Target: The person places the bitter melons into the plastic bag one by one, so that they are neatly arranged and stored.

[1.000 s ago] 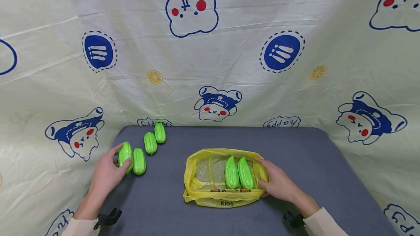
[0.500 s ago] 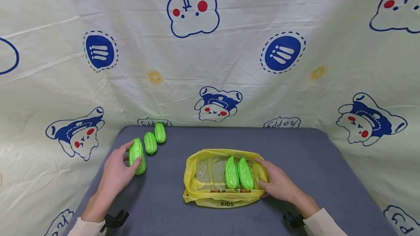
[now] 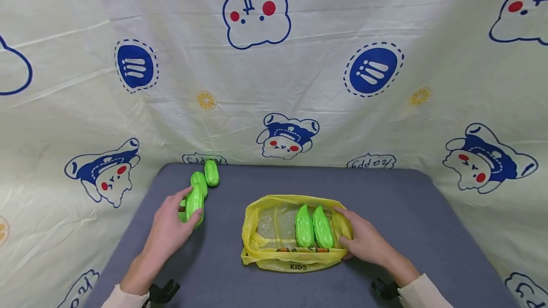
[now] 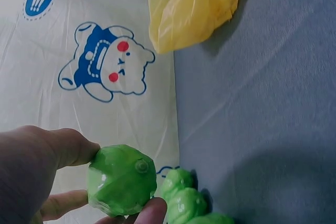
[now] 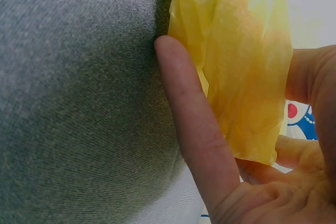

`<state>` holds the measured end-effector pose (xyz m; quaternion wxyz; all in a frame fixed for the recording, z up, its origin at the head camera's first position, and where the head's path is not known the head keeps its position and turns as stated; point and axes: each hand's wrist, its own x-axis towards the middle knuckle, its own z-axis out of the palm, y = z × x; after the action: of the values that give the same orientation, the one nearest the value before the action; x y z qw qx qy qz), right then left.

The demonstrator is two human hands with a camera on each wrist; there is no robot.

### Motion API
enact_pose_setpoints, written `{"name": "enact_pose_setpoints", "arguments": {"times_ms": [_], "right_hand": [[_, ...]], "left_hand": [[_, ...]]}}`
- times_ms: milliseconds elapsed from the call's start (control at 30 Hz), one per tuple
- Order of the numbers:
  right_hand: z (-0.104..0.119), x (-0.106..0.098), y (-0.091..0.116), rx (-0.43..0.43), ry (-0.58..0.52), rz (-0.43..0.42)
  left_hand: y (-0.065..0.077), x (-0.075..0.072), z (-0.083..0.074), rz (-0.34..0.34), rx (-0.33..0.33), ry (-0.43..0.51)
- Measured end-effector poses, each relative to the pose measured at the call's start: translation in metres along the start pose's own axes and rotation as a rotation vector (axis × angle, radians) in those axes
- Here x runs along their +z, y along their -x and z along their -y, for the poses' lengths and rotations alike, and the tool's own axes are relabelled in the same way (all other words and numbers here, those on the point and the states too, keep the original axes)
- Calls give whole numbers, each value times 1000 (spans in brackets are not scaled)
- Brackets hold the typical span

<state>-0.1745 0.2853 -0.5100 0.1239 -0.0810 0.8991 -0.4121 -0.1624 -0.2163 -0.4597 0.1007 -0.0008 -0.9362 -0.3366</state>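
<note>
My left hand (image 3: 171, 225) grips a glossy, ridged green toy vegetable (image 3: 194, 203) between thumb and fingers. In the left wrist view its rounded end (image 4: 122, 179) faces the camera, lifted off the table. Partly hidden behind it is another green vegetable (image 3: 182, 214), and a second one (image 3: 199, 180) shows just beyond. A third (image 3: 211, 173) lies at the table's far edge. My right hand (image 3: 366, 239) holds the right side of a yellow plastic bag (image 3: 261, 260), its film lying between thumb and fingers in the right wrist view (image 5: 241, 77). Inside lie two green vegetables (image 3: 304, 227), side by side.
A dark grey-blue cloth-like surface covers the table (image 3: 376, 189). Behind and around it hangs a pale sheet (image 3: 317, 94) printed with cartoon bears and orange slices. The bag's mouth faces up, with its left half showing bare film.
The left hand has carried its green vegetable rightward from the table's left side, passing over the others, toward the bag. The right hand and the bag have stayed in place.
</note>
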Motion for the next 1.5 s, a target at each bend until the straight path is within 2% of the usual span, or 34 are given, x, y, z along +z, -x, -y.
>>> {"name": "enact_pose_setpoints", "arguments": {"times_ms": [167, 333, 667, 1133, 1500], "right_hand": [[1, 0, 0, 2, -1, -4], [0, 0, -1, 3, -10, -6], [-2, 2, 0, 2, -2, -8], [-2, 3, -4, -8, 9, -8], [-2, 3, -6, -14, 20, -5]], "left_hand": [[1, 7, -9, 10, 27, 15], [4, 13, -15, -8, 63, 16], [8, 23, -27, 37, 49, 45], [10, 37, -40, 61, 55, 90], [12, 55, -51, 77, 98, 127]]}}
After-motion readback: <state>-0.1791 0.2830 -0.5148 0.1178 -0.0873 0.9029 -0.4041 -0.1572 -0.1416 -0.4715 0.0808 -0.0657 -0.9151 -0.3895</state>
